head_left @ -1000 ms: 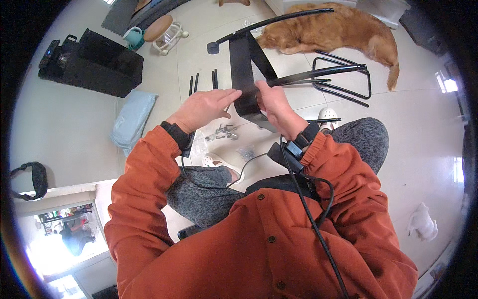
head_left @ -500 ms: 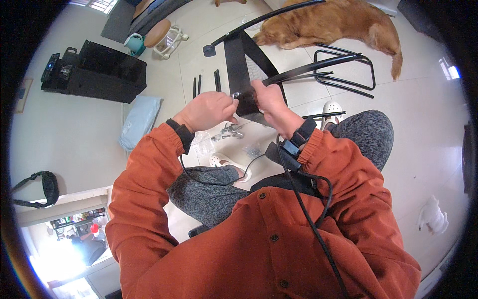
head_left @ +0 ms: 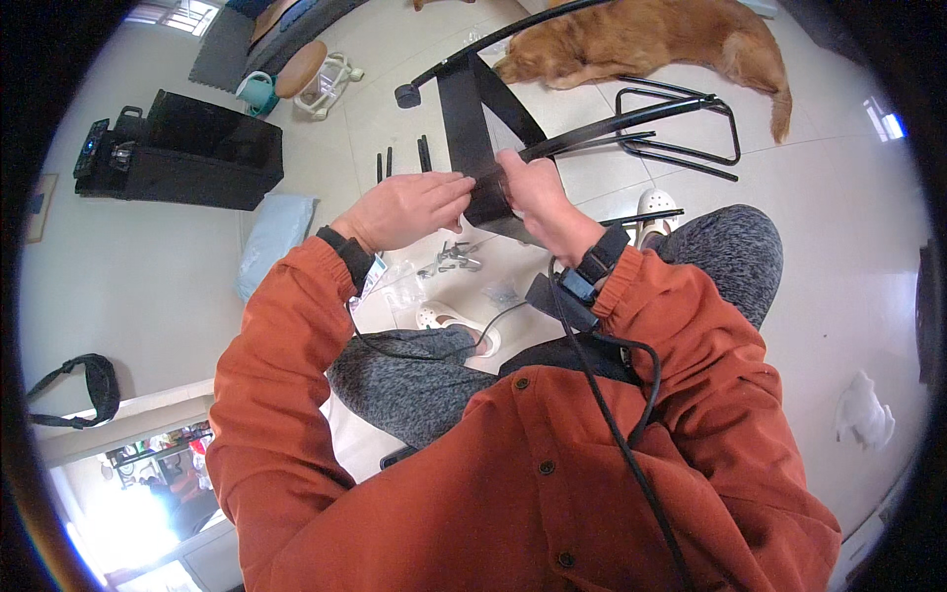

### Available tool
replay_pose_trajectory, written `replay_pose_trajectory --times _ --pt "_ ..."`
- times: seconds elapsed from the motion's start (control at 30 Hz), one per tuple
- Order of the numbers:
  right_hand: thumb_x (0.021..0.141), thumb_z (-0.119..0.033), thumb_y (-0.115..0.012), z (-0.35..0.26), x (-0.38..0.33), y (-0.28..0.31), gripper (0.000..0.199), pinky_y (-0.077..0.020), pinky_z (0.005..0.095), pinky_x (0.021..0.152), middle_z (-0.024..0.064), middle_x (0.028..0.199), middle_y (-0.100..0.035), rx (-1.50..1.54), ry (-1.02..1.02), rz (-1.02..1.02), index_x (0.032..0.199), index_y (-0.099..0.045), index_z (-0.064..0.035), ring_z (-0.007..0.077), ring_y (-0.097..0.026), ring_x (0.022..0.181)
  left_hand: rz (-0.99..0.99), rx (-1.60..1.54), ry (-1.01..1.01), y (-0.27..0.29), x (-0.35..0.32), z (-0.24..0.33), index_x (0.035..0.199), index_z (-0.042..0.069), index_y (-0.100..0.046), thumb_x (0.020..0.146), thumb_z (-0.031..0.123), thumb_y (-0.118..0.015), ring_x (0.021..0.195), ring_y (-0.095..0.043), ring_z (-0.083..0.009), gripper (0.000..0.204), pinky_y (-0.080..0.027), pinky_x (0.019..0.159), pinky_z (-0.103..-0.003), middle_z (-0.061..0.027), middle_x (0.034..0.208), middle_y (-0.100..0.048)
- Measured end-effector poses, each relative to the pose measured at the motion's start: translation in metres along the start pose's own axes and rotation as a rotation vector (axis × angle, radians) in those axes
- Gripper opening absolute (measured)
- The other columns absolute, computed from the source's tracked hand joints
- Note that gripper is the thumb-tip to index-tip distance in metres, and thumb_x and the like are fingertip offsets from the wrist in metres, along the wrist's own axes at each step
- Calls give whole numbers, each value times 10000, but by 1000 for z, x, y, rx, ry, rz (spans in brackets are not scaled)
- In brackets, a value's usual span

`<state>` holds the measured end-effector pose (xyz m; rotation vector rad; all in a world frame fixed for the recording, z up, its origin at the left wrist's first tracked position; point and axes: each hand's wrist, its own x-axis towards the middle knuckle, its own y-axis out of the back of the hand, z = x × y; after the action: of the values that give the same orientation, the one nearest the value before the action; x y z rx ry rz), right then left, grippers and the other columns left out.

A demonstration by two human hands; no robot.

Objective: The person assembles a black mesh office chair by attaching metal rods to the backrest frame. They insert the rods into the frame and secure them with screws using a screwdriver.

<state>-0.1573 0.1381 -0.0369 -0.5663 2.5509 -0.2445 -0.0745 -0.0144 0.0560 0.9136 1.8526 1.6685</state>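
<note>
A black metal frame with long tubes and a flat panel stands tilted in front of me. My right hand is closed round its near corner, where a tube meets the panel, with the thumb pointing up along it. From the left, my left hand reaches to the same corner. Its fingers are stretched out and their tips touch the frame; the thumb is bent beneath. Whatever lies under those fingertips is hidden. Small metal parts lie in a loose pile on the floor below my hands.
Past the frame lies a brown dog, close to a bent black tube piece. Short black tubes rest on the floor. At left are a black cabinet and a pale blue package. A black cable runs across my front.
My left fingers have straightened from a pinch at the frame's corner, where a shiny metal piece showed; that piece is now covered. My right hand keeps its grip.
</note>
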Motion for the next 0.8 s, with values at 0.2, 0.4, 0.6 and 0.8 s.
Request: replay_pose_trajectory --times 0.2,0.4,0.6,0.8 --pt "770 -237 -585 2 -4 -5 369 -426 368 572 161 692 -599 32 11 51 722 -577 129 191 -552 615 40 -23 48 -6 -7 5 975 25 -567 685 181 -697 911 -621 -239 353 -533 721 -315 -115 1058 -607" --pt "772 -198 -577 0 -18 -10 305 -409 347 517 109 651 -576 142 -9 15 669 -565 89 164 -519 558 126 -36 145 -13 6 5 776 61 -546 723 221 -658 729 -604 -220 202 -497 602 -308 -67 810 -586" --pt "759 -183 -572 -6 -17 -6 287 -387 337 488 88 624 -555 109 -1 49 640 -550 77 155 -497 543 232 -10 229 -21 20 5 686 76 -525 741 278 -647 597 -559 -213 242 -451 513 -312 -42 643 -508" --pt "750 -192 -576 -3 -16 -9 287 -403 332 509 102 646 -568 120 11 50 666 -568 82 163 -520 569 204 39 487 -24 26 18 732 93 -559 759 303 -646 602 -573 -230 228 -436 497 -328 -48 675 -557"
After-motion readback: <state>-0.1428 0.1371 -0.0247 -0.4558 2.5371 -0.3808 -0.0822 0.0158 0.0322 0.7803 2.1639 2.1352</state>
